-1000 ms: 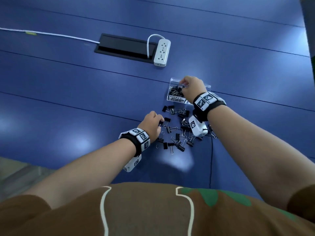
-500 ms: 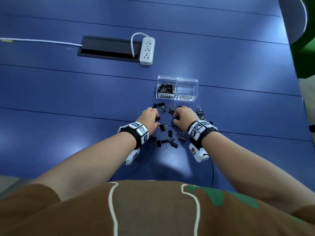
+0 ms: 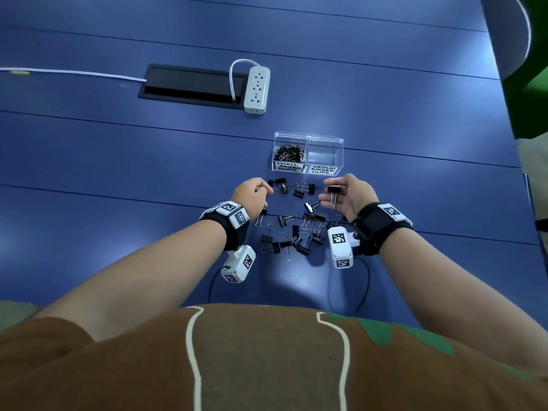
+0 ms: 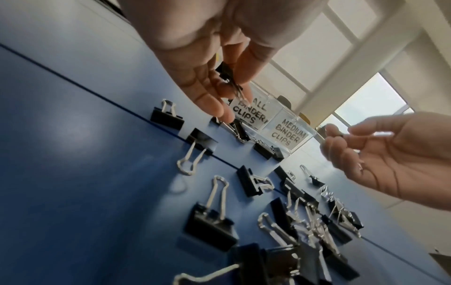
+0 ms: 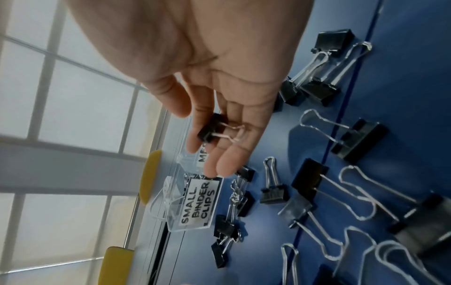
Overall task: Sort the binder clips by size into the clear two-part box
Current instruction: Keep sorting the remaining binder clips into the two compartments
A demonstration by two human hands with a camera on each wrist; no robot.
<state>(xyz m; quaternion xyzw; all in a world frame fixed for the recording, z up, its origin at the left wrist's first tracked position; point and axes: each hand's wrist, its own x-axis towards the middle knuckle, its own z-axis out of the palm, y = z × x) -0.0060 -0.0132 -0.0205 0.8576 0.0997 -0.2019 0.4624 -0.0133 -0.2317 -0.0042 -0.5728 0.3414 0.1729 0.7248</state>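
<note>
Black clips [image 3: 290,152] fill the clear box's [image 3: 324,140] SMALL compartment.

Loose clips [image 3: 298,193] just before the box [image 3: 324,149]

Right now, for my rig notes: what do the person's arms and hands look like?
Bare forearms, left hand and right hand ungloved. Each wrist wears a black strap topped with white blocks bearing black-and-white square markers, plus a white camera box with the same markers, trailing a black cable. Short brown sleeves.
</note>
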